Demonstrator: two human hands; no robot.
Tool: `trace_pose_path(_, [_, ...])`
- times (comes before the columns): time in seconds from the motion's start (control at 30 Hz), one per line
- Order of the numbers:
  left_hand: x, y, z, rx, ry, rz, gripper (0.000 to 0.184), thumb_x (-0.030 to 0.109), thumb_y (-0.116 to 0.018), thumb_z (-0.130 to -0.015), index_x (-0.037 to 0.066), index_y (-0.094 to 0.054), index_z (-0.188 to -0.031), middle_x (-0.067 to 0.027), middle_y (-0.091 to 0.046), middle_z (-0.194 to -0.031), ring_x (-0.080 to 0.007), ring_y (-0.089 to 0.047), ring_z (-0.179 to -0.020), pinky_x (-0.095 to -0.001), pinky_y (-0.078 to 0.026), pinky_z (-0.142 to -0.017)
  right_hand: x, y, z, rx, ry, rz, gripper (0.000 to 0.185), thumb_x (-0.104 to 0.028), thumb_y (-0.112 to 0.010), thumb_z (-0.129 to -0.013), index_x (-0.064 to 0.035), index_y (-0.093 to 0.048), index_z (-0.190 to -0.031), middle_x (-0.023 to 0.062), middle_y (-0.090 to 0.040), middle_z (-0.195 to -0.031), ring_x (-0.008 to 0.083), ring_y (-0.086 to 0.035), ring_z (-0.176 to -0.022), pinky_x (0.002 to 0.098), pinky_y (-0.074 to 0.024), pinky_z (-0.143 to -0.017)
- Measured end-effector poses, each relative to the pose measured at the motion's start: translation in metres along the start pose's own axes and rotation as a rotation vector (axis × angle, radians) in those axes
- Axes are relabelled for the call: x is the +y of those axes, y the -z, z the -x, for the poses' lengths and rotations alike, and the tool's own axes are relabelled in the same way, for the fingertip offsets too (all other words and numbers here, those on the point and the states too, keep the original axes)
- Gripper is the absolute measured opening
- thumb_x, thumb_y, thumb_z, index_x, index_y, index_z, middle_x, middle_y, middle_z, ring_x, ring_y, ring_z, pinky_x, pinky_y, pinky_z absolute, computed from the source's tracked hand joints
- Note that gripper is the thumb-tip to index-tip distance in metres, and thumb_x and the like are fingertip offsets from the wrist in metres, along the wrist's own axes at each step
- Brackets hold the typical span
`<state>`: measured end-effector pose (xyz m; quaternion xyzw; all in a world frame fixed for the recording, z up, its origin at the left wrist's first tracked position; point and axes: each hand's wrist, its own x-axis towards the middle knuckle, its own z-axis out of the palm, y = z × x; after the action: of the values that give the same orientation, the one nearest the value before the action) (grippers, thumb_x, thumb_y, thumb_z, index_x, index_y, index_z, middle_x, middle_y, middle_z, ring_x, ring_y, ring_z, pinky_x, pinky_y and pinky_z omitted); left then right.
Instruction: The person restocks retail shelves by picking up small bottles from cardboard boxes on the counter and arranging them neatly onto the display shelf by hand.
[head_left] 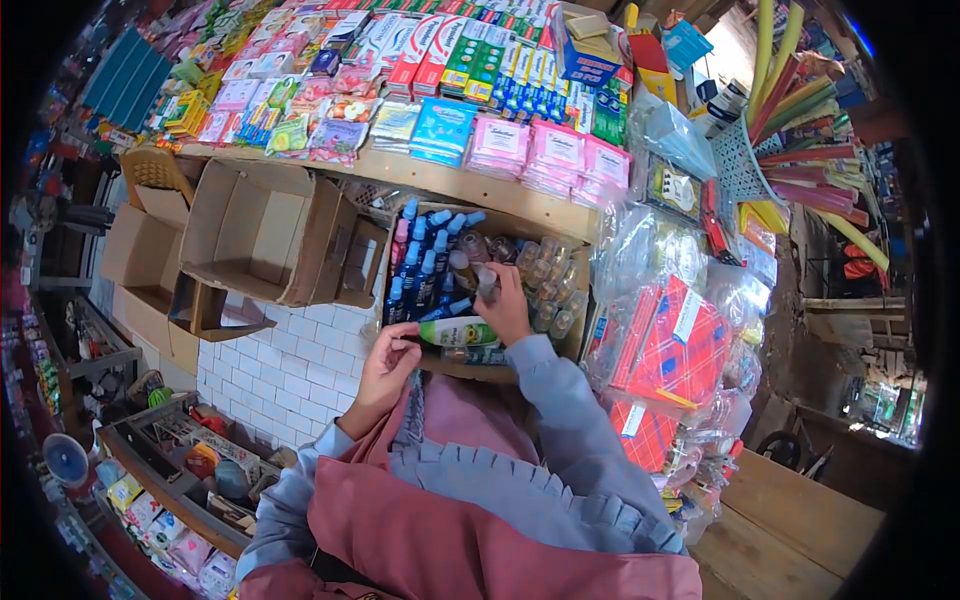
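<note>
A cardboard box (478, 374) in front of me holds several bottles. My right hand (510, 308) reaches inside, its fingers closed around a small clear bottle (487, 286). My left hand (384, 372) is at the near left corner of the box, fingers loosely bent and a little apart, with nothing seen in them. Its fingertips are close to a green and white bottle (455, 332) lying on its side; whether they touch it I cannot tell. Blue spray bottles (424, 280) stand at the left in the box. Clear bottles with pale caps (545, 270) fill the right side.
Beyond the box, a wooden shelf edge (420, 172) carries packets and toothpaste boxes (430, 55). Open cardboard cartons (250, 230) stand at left. Plastic-wrapped red plaid items (675, 340) are piled close on the right. A light blue basket (740, 165) stands at far right.
</note>
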<state>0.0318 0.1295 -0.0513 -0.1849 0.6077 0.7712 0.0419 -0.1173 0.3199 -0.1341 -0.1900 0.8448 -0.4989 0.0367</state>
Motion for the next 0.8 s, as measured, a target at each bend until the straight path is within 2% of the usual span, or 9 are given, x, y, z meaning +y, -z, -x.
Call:
trace_pose_path(0.1, [0.011, -0.015, -0.008, -0.025, -0.074, -0.411, 0.066, 0.007, -0.071, -0.074, 0.007, -0.043, -0.133, -0.0092, -0.047, -0.123, -0.0201, -0.050, -0.109, -0.0312, -0.042, -0.091, -0.064, 0.013, 0.014, 0.051, 0.002, -0.278, 0.054, -0.005, -0.070, -0.068, -0.0032, -0.049, -0.118, 0.0135, -0.051, -0.106, 0.0280, -0.055, -0.098, 0.0351, -0.0460, -0.083])
trace_pose_path(0.13, [0.013, -0.021, -0.010, -0.048, -0.150, -0.488, 0.066, 0.006, -0.070, -0.073, 0.007, -0.043, -0.133, -0.0095, -0.047, -0.123, -0.0204, -0.050, -0.110, -0.0313, -0.041, -0.092, -0.085, 0.016, 0.022, 0.039, -0.017, -0.409, 0.054, -0.006, -0.071, -0.070, -0.0021, -0.049, -0.119, 0.0122, -0.051, -0.107, 0.0238, -0.055, -0.099, 0.0325, -0.0459, -0.083])
trace_pose_path(0.2, [0.015, -0.031, -0.015, -0.089, -0.309, -0.635, 0.067, 0.004, -0.070, -0.072, 0.008, -0.042, -0.133, -0.0101, -0.048, -0.124, -0.0211, -0.050, -0.112, -0.0314, -0.041, -0.093, -0.117, 0.023, 0.034, 0.002, 0.063, -0.370, 0.057, -0.006, -0.071, -0.072, -0.0025, -0.047, -0.123, 0.0112, -0.052, -0.110, 0.0196, -0.054, -0.102, 0.0297, -0.0456, -0.083])
trace_pose_path(0.33, [-0.013, -0.009, -0.006, -0.162, 0.144, -0.143, 0.055, 0.002, -0.066, -0.074, 0.004, -0.047, -0.125, -0.0092, -0.060, -0.108, -0.0155, -0.059, -0.099, -0.0294, -0.046, -0.087, -0.133, 0.009, 0.055, -0.153, -0.045, -0.582, 0.063, -0.003, -0.071, -0.073, -0.0040, -0.042, -0.129, 0.0097, -0.048, -0.119, 0.0192, -0.053, -0.107, 0.0321, -0.0446, -0.090])
trace_pose_path(0.37, [-0.015, -0.011, -0.003, -0.141, 0.023, -0.084, 0.043, 0.002, -0.063, -0.079, 0.004, -0.049, -0.120, -0.0031, -0.061, -0.092, -0.0116, -0.059, -0.088, -0.0260, -0.048, -0.079, -0.132, 0.013, 0.055, -0.211, -0.049, -0.573, 0.062, -0.003, -0.070, -0.074, -0.0040, -0.042, -0.129, 0.0101, -0.048, -0.120, 0.0190, -0.053, -0.107, 0.0324, -0.0452, -0.090])
trace_pose_path(0.4, [-0.010, -0.011, 0.002, -0.109, 0.077, -0.044, 0.041, 0.002, -0.062, -0.081, 0.005, -0.049, -0.120, -0.0021, -0.060, -0.090, -0.0106, -0.058, -0.086, -0.0249, -0.047, -0.076, -0.131, 0.016, 0.054, -0.270, -0.055, -0.565, 0.062, -0.002, -0.070, -0.075, -0.0041, -0.041, -0.130, 0.0106, -0.048, -0.121, 0.0187, -0.052, -0.108, 0.0328, -0.0457, -0.089])
trace_pose_path(0.53, [-0.014, 0.010, 0.016, 0.024, 0.155, 0.037, 0.031, 0.002, -0.057, -0.088, 0.003, -0.049, -0.118, -0.0004, -0.056, -0.083, -0.0075, -0.056, -0.070, -0.0202, -0.046, -0.064, -0.076, 0.050, 0.040, -0.385, 0.307, 0.086, 0.035, -0.013, -0.067, -0.079, -0.0054, -0.058, -0.112, 0.0128, -0.059, -0.111, 0.0286, -0.057, -0.104, 0.0364, -0.0469, -0.088])
trace_pose_path(0.6, [-0.006, 0.015, 0.018, 0.120, 0.190, 0.140, 0.032, 0.004, -0.057, -0.088, 0.001, -0.048, -0.119, -0.0018, -0.057, -0.080, -0.0087, -0.056, -0.065, -0.0203, -0.046, -0.063, -0.056, 0.077, 0.029, -0.240, 0.192, 0.284, 0.027, -0.018, -0.066, -0.077, -0.0080, -0.064, -0.102, 0.0112, -0.063, -0.100, 0.0308, -0.058, -0.095, 0.0413, -0.0479, -0.081])
trace_pose_path(0.8, [-0.011, 0.031, 0.025, 0.161, 0.137, 0.212, 0.035, 0.020, -0.049, -0.095, -0.001, -0.044, -0.123, -0.0071, -0.059, -0.071, -0.0142, -0.059, -0.060, -0.0255, -0.050, -0.057, -0.035, 0.105, 0.011, -0.328, 0.070, 0.443, 0.029, -0.016, -0.064, -0.077, -0.0088, -0.063, -0.105, 0.0103, -0.062, -0.100, 0.0306, -0.058, -0.094, 0.0403, -0.0477, -0.080])
